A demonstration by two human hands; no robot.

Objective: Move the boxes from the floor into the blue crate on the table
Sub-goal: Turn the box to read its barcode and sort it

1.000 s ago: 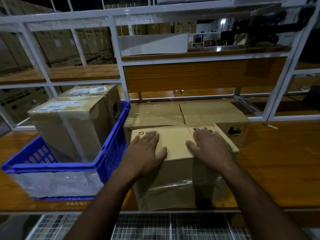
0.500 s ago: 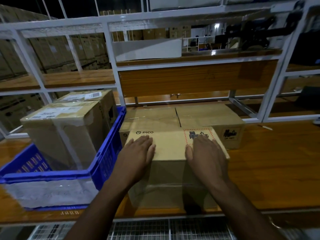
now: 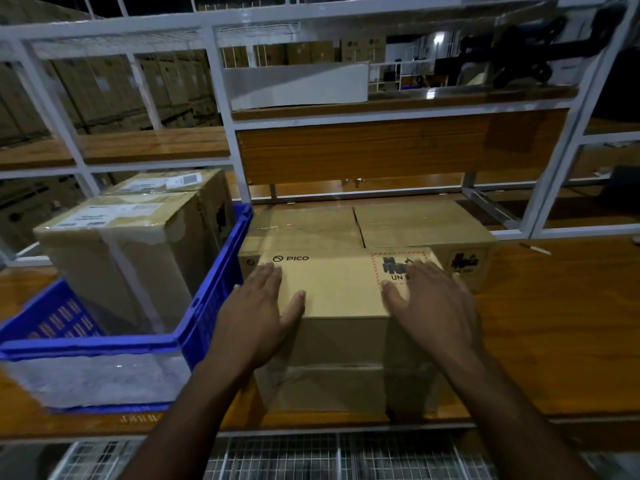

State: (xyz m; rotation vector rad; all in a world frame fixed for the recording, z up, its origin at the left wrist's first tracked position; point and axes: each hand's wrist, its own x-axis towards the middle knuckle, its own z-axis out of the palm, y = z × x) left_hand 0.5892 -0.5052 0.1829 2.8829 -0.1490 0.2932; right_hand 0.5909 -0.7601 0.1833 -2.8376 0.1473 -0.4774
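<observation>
A cardboard box marked PICO (image 3: pixel 336 292) stands on the wooden table near its front edge, just right of the blue crate (image 3: pixel 211 299). My left hand (image 3: pixel 258 317) lies flat on the box's top left corner, thumb over the front edge. My right hand (image 3: pixel 433 306) lies flat on the top right, partly covering a red-bordered warning label. Two taped cardboard boxes (image 3: pixel 138 251) stand upright inside the crate, one behind the other.
Two more cardboard boxes (image 3: pixel 415 226) sit side by side behind the PICO box. White metal shelf frames (image 3: pixel 228 126) with wooden boards rise behind the table. Bare wooden tabletop (image 3: pixel 554 323) extends to the right. A wire grid (image 3: pixel 311 455) lies below the table edge.
Both hands slid slightly back toward the box's near edge, still flat on top. The view moved closer; the box stays in the same place.
</observation>
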